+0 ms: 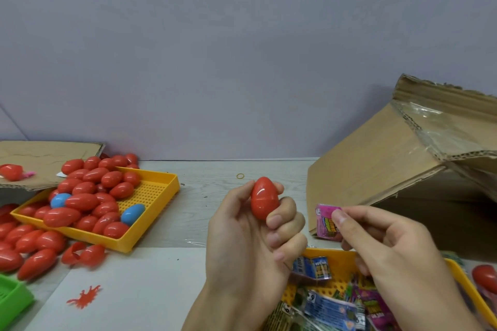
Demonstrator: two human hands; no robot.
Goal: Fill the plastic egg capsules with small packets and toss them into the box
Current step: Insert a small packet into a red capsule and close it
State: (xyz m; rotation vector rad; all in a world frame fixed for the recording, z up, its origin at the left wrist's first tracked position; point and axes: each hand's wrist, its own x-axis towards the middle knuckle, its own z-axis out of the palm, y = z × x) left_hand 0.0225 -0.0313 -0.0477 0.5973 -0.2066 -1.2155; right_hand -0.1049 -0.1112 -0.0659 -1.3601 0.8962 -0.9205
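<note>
- A shallow yellow plastic tray with a perforated floor (pixel 158 191) sits at the left, heaped on its left side with glossy red plastic egg capsules (pixel 80 201) and two blue egg capsules (pixel 133 213); its right part shows bare grid.
- More red eggs (pixel 32 244) spill over the grey wood-grain tabletop (pixel 215 169) left of that tray.
- A second yellow perforated tray (pixel 338 263) lies near, under the hands, holding crinkled printed foil packets in blue, green and pink (pixel 330 306).
- A large brown corrugated cardboard box (pixel 376 164) stands at the right, its taped flap raised, its dark opening facing the near side.
- The left hand (pixel 247 244) has fingers curled round one closed, smooth red egg capsule (pixel 265 197), held upright above the table.
- The right hand (pixel 390 247) pinches a small pink foil packet (pixel 326 222) between thumb and forefinger, just right of the egg, not touching it.
- Bare table lies between the two trays; a small rubber band (pixel 240 176) rests far centre.
- A green plastic tray corner (pixel 13 295) shows at the near left edge.
</note>
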